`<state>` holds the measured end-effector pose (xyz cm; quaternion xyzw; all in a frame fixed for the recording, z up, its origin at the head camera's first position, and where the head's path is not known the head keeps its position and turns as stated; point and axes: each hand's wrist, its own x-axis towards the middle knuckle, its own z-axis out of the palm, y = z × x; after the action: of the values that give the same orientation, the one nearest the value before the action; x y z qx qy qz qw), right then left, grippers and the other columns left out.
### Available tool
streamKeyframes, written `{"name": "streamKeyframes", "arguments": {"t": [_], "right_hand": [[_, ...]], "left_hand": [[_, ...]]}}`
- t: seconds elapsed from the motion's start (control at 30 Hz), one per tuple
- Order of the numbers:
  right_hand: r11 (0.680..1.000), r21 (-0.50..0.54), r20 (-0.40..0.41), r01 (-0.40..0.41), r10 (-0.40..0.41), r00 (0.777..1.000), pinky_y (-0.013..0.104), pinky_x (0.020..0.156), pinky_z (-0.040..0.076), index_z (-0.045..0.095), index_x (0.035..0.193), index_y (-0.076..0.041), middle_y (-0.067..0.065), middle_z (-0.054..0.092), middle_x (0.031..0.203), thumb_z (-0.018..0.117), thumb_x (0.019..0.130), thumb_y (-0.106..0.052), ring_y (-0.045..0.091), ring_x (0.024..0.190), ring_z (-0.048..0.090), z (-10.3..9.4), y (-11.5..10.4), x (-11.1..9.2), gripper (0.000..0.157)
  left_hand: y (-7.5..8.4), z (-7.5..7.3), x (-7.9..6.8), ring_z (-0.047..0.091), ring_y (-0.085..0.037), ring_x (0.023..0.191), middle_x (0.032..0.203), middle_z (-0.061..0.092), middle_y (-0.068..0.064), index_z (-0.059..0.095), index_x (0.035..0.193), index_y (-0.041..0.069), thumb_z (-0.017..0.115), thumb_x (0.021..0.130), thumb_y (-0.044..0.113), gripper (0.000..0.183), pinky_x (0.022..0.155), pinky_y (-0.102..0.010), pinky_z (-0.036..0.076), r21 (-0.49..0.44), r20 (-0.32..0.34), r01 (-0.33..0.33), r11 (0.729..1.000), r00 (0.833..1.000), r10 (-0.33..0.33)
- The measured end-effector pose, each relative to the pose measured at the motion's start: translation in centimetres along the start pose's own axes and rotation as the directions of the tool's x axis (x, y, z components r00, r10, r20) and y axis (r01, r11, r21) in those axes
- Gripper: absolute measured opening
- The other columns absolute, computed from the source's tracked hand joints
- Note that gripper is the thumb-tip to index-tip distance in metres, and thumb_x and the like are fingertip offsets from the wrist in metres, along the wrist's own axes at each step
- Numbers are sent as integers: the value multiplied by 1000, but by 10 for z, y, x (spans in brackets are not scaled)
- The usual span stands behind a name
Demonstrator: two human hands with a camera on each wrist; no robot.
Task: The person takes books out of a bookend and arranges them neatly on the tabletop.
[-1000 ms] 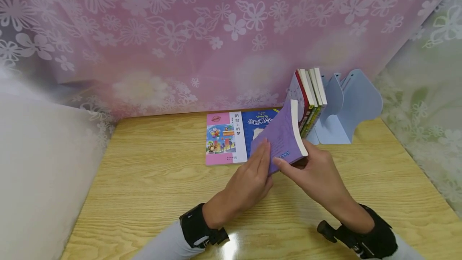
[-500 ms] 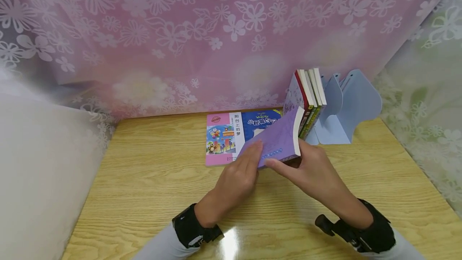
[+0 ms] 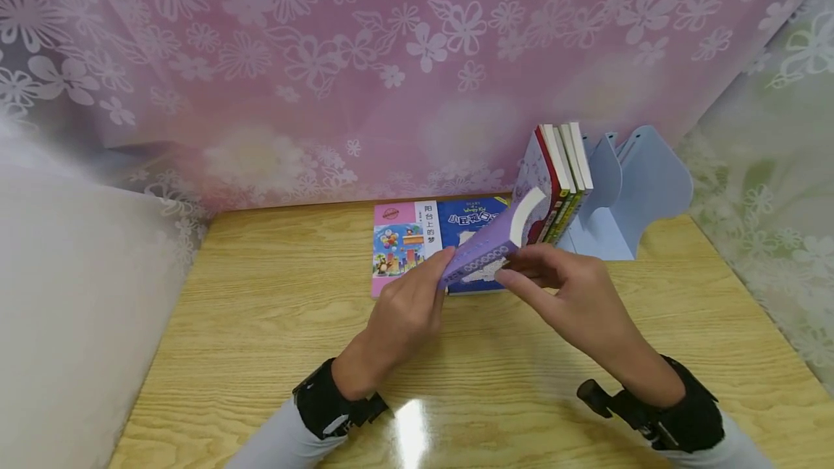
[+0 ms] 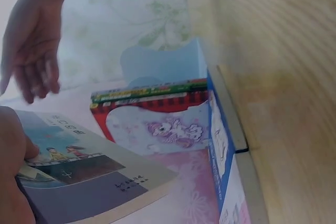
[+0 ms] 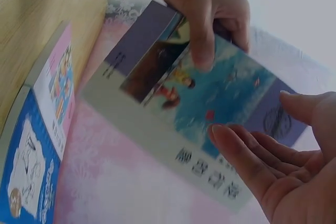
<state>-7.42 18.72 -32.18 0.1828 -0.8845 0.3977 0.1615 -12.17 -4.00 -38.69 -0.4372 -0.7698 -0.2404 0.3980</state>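
Well to the left of the rack (image 3: 654, 187), I see the left hand (image 3: 404, 306) over the table (image 3: 274, 324), a black strap (image 3: 326, 398) round its wrist. Its thumb lies on the front cover of the purple book (image 3: 485, 248) with the fingers behind, so I read a firm pinch. Past that hand, left of the rack, the pink book (image 3: 396, 244) lies flat, and the blue book (image 3: 459, 219) lies flat against its right edge. The purple book is held tilted in the air above the blue book, to the left of the rack and its spine toward me; on the right wrist feed I get its sky-blue picture with small figures. Next, at the rack's left end, the upright books (image 3: 562, 179) stand together, a red one outermost. Nearer me than the rack, the right hand (image 3: 580, 295) has its fingers loosely extended and parted, thumb away from them, gripping nothing. It is just beside the purple book; I cannot tell whether a fingertip touches. The rack itself is pale blue, with curved dividers.
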Motion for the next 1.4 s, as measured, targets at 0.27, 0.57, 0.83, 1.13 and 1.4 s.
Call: {"name": "streamKeyframes", "arguments": {"t": [0.27, 0.57, 0.83, 1.13, 1.4], "right_hand": [[993, -119, -126, 13, -28, 992, 13, 65, 50, 67, 105, -10, -1, 70, 93, 71, 86, -21, 4, 75, 64, -14, 27, 1, 22], [972, -192, -242, -137, 89, 966, 3, 72, 41, 64, 111, -5, 10, 70, 96, 66, 90, -28, 16, 84, 65, -32, 61, 6, 31], [948, -197, -315, -250, 181, 932, 4, 69, 38, 61, 118, -3, 15, 69, 101, 64, 91, -32, 24, 86, 66, -40, 82, 17, 40], [938, -193, -328, -288, 215, 920, 35, 74, 53, 55, 126, -1, 19, 66, 111, 65, 90, -23, 29, 93, 65, -41, 99, 29, 43], [944, -193, -321, -268, 197, 926, 46, 73, 52, 54, 125, 1, 21, 64, 113, 66, 89, -17, 31, 92, 65, -37, 106, 38, 42]], "left_hand": [[-16, -16, 1, 64, -28, 96, 106, 66, -23, 50, 126, -9, 62, 86, -3, 42, 74, -36, 55, -89, -37, 191, 977, 980, -195], [-38, -31, -7, 65, -29, 92, 104, 66, -26, 51, 125, -9, 62, 87, -2, 40, 66, -39, 56, -193, -74, 347, 918, 928, -366], [-57, -43, -18, 68, -25, 80, 96, 68, -21, 52, 124, -5, 64, 89, 7, 38, 61, -39, 57, -211, -50, 509, 835, 847, -529], [-81, -55, -25, 66, -23, 75, 92, 68, -18, 56, 119, -2, 65, 90, 17, 36, 59, -42, 55, -165, 25, 769, 618, 629, -777], [-104, -62, -38, 64, -23, 75, 90, 68, -16, 59, 115, 1, 66, 89, 20, 33, 62, -41, 53, -118, 64, 886, 449, 458, -887]]}}
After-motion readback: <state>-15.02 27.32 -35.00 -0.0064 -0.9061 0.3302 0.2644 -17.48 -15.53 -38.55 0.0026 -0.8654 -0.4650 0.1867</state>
